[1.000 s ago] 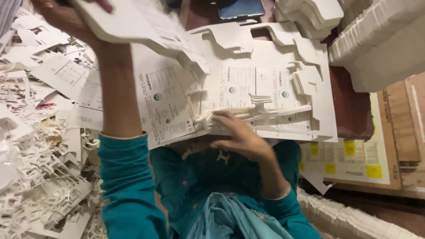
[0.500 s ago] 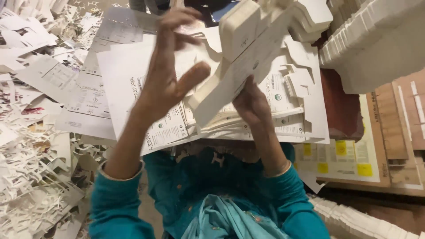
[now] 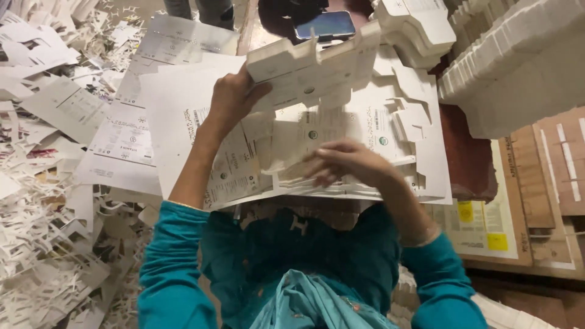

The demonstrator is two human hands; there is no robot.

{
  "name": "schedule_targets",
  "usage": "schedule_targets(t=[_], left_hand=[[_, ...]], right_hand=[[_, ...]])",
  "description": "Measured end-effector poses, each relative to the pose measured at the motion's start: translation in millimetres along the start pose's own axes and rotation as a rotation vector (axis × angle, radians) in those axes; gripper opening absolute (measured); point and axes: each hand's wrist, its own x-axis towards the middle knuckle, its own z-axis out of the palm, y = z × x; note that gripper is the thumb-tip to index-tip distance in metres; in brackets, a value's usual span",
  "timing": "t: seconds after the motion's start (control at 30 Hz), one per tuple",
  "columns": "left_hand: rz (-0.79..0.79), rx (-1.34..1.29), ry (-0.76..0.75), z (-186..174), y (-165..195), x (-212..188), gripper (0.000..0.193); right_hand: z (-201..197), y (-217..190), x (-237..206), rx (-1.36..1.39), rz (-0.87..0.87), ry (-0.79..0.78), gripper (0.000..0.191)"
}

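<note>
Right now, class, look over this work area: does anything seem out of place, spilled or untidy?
Yes. White card scraps lie heaped over the floor on the left, and loose printed sheets sit askew beside them. A dark phone rests among the card blanks. The left hand lifts a stack of blanks.

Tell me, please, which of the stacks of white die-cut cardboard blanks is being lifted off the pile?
The stack of blanks gripped at its left end by the left hand. It is raised above the printed sheets, while the other stacks at upper right lie untouched.

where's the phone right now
In the head view, the phone lies at top centre, just beyond the stack of die-cut carton blanks that the left hand holds.
</note>
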Motion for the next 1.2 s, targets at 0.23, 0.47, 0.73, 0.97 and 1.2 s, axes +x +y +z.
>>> schedule_targets(t=[0.23, 0.47, 0.73, 0.97, 1.2], left_hand=[[-0.174, 0.112, -0.227, 12, 4, -9, 0.034], [-0.244, 0.229, -0.003, 28, 23, 2, 0.060], [-0.163, 0.182, 0.046, 11, 30, -10, 0.047], [0.016, 0.117, 0.075, 9, 36, -24, 0.041], [0.093, 0.143, 0.112, 6, 31, -24, 0.045]], right_hand=[[-22, -87, 37, -1.627, -0.825, 0.764, 0.085], [-37, -70, 97, -1.588, -0.751, 0.628, 0.071], [-19, -78, 105, -1.095, -0.888, 0.719, 0.017], [-17, -100, 104, -1.005, -0.402, 0.550, 0.022], [-7, -111, 121, -0.779, -0.195, 0.318, 0.030]])
